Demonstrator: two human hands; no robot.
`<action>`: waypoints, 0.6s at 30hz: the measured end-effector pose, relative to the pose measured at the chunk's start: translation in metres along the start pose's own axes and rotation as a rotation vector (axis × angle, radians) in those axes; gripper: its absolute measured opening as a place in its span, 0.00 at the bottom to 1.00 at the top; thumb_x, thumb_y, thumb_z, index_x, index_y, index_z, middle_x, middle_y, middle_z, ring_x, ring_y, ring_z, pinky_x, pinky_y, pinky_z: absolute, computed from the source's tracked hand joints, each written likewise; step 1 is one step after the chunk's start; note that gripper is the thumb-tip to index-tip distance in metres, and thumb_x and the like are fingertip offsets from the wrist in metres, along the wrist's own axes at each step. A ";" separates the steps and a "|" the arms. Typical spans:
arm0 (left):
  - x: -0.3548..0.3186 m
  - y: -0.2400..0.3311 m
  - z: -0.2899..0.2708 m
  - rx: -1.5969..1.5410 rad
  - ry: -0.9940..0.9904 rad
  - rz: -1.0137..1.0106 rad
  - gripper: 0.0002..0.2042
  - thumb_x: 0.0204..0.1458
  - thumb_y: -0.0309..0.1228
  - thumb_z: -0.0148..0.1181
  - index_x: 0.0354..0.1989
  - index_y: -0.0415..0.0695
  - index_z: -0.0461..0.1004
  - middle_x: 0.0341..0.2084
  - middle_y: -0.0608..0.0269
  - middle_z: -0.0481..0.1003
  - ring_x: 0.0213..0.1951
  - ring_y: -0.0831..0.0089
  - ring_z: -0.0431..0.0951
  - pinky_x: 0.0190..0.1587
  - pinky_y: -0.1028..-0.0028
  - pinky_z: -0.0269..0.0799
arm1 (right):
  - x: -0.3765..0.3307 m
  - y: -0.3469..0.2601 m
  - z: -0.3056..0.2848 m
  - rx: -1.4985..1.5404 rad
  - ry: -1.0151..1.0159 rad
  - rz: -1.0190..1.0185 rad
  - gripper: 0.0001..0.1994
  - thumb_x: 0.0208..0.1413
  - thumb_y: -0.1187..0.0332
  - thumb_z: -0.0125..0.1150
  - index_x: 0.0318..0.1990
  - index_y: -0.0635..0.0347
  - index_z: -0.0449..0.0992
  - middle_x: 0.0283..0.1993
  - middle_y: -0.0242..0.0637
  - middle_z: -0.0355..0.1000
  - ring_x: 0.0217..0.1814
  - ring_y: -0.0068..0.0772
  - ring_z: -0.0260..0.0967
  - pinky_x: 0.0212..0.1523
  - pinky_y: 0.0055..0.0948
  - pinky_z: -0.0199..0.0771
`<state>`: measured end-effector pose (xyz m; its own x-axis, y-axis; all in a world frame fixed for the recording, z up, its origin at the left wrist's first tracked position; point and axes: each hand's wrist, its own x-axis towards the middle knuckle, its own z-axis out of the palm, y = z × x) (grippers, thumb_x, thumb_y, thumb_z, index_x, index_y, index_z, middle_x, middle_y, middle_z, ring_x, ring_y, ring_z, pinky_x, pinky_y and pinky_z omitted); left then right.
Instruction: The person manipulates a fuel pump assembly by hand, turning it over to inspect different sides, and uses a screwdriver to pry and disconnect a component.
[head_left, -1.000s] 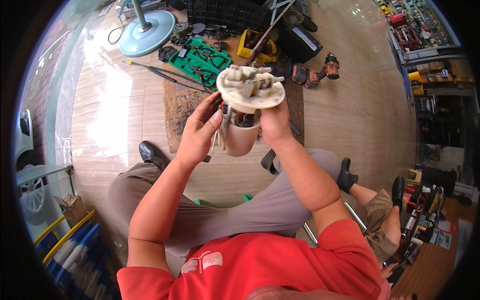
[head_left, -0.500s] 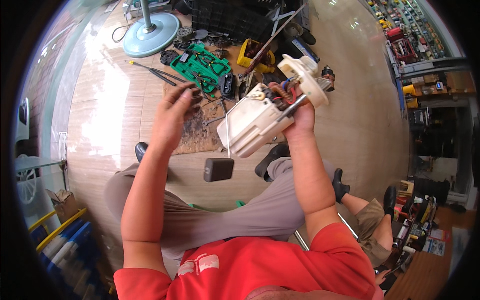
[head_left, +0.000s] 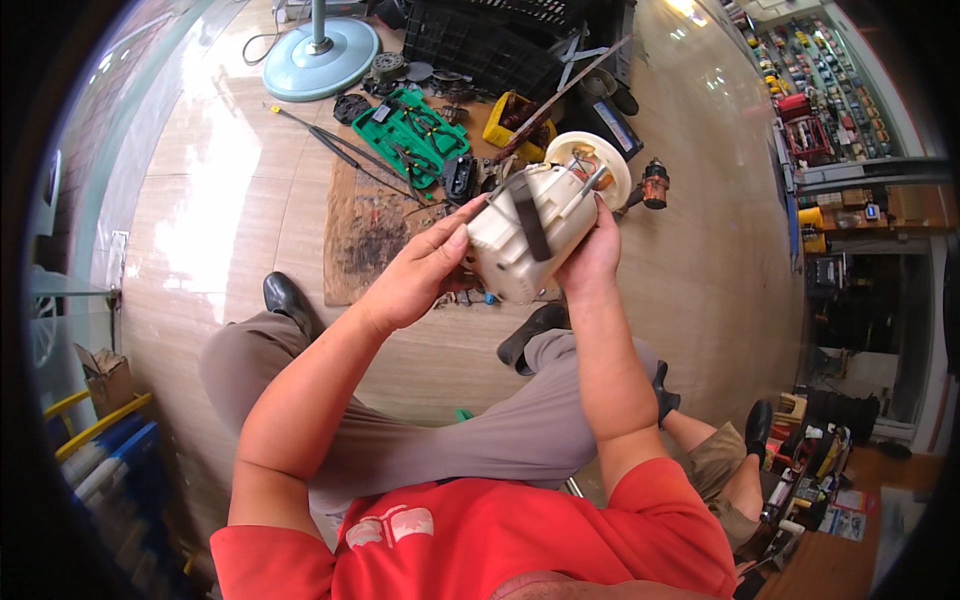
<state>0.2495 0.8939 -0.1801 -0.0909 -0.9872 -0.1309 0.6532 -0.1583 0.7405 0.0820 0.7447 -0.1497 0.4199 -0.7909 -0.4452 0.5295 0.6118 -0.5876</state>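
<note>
A cream-white fuel pump module with a round flange at its far end is held up in front of me, tilted. My left hand grips its left lower end, the thumb on top and the other fingers mostly hidden behind. On its right side my right hand wraps it from below, close to the flange. A dark float lies across the white body. Wires show faintly inside, beneath the flange.
A stained wooden board lies on the tiled floor below. Around it are a green tool case, a yellow bin, a cordless drill, long pliers and a fan base. Another person's legs are at right.
My left hand has come across from the left and taken hold of the pump module. The module has turned, and its float has swung from hanging below to lying over the body.
</note>
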 end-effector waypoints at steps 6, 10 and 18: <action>-0.001 0.008 0.002 0.078 0.035 -0.027 0.27 0.65 0.45 0.46 0.71 0.54 0.53 0.49 0.64 0.71 0.46 0.77 0.72 0.48 0.71 0.75 | 0.011 0.017 -0.011 -0.113 -0.092 -0.035 0.22 0.66 0.57 0.37 0.56 0.62 0.68 0.53 0.45 0.72 0.54 0.43 0.71 0.58 0.42 0.71; -0.004 0.005 -0.005 0.003 0.035 -0.030 0.27 0.66 0.44 0.46 0.71 0.55 0.52 0.47 0.65 0.71 0.44 0.77 0.73 0.48 0.71 0.77 | 0.007 0.022 -0.007 -0.076 -0.115 0.047 0.23 0.66 0.55 0.36 0.56 0.61 0.68 0.53 0.45 0.72 0.54 0.44 0.71 0.58 0.43 0.70; -0.006 0.006 -0.007 -0.108 0.026 -0.026 0.27 0.66 0.42 0.46 0.72 0.53 0.49 0.53 0.64 0.71 0.47 0.73 0.76 0.47 0.70 0.79 | 0.005 0.029 -0.007 -0.075 -0.214 0.102 0.28 0.67 0.48 0.31 0.60 0.57 0.66 0.59 0.42 0.68 0.60 0.44 0.68 0.61 0.45 0.67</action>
<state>0.2590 0.8993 -0.1793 -0.0903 -0.9817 -0.1678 0.7282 -0.1801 0.6613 0.0941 0.7581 -0.1738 0.6193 -0.6997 -0.3563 0.4235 0.6798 -0.5988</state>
